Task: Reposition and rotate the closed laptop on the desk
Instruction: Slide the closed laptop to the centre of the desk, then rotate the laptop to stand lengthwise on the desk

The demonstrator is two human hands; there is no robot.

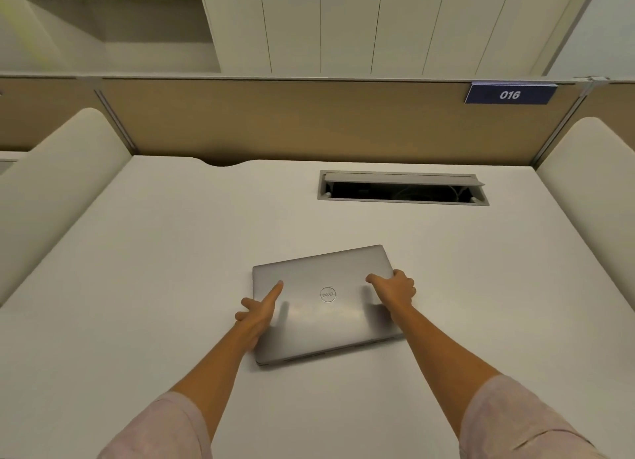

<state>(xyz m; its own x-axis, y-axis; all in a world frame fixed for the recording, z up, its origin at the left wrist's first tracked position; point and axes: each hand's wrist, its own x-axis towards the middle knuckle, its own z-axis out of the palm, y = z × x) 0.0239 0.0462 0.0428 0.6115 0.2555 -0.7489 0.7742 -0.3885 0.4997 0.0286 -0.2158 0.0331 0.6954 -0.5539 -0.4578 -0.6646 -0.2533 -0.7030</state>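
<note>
Your closed laptop (323,304) lies flat on the white table (137,252), on your side of the open cable hatch (402,188) and a little left of it, with plenty of bare surface between the two. It already sits askew: the edge facing the hatch climbs toward the right, so the lid is turned a little out of line with the hatch's long side. Your left hand (259,312) rests at the laptop's left side, forefinger stretched out across the lid and the other fingers spread loose beside the edge; that grip is apart, pressing rather than clasping. Your right hand (395,288) is curled over the right edge near the corner closest to the hatch, thumb on top of the lid and fingers wrapped down the side, so that grip is clamped on the laptop. Whether the case is lifted off the table at all cannot be told from here; it looks to be sliding contact. Judging by the slight skew and both hands engaged, you seem to be in the middle of the turn, not at its end. What is left, as far as this shows, is to carry the rotation through, settle the laptop where you want it relative to the hatch, and let go with both hands.
</note>
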